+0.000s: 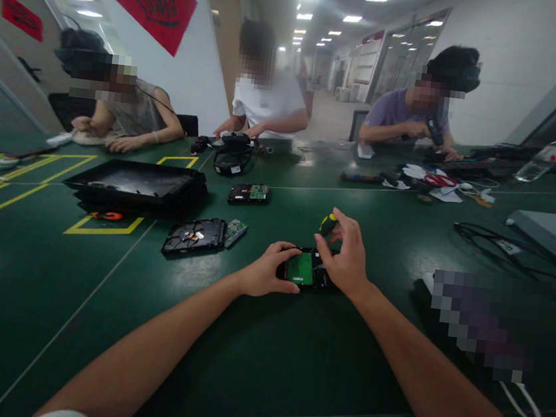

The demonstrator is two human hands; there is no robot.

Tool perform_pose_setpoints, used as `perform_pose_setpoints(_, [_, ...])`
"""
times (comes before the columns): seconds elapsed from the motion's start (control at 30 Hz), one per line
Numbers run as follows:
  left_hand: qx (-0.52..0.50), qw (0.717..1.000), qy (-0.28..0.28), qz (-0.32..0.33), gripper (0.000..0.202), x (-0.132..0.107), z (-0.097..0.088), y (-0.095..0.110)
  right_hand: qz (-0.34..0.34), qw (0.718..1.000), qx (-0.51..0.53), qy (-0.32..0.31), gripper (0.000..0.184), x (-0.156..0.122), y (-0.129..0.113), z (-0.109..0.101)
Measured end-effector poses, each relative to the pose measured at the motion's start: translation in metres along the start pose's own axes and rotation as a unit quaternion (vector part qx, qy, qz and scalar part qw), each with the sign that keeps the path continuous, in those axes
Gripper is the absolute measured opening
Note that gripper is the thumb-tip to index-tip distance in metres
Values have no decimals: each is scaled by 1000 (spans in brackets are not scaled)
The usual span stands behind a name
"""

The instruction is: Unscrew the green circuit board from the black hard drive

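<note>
A hard drive (321,277) lies on the green table in front of me, its green circuit board (300,268) facing up. My left hand (267,271) grips the drive's left end, thumb and fingers on opposite edges. Above the drive's right part, my right hand (346,253) pinches a small yellow-and-black screwdriver (328,224) by its handle. The screwdriver's shaft and tip cannot be made out. Left of my hands lies another hard drive (194,236) with a loose circuit board (236,232) beside it. Farther back is a third drive (249,194).
Stacked black trays (134,185) stand at the left, near an orange-handled tool (108,216). On the right are black cables (495,243), a grey box (553,233) and a bottle (547,157). Across the table sit several people, one holding a power tool (435,129).
</note>
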State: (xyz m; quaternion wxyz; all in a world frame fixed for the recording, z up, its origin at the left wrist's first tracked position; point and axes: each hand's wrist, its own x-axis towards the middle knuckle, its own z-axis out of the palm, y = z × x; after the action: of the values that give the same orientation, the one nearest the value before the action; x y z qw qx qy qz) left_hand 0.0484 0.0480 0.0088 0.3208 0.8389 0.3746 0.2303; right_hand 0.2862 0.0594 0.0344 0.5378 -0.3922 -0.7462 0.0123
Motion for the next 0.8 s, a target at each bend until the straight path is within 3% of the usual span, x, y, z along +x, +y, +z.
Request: perform_pose_setpoints(0.8, [-4, 1000, 1, -2, 92, -1, -1, 1, -15, 1000, -2, -13, 65, 1, -2, -3])
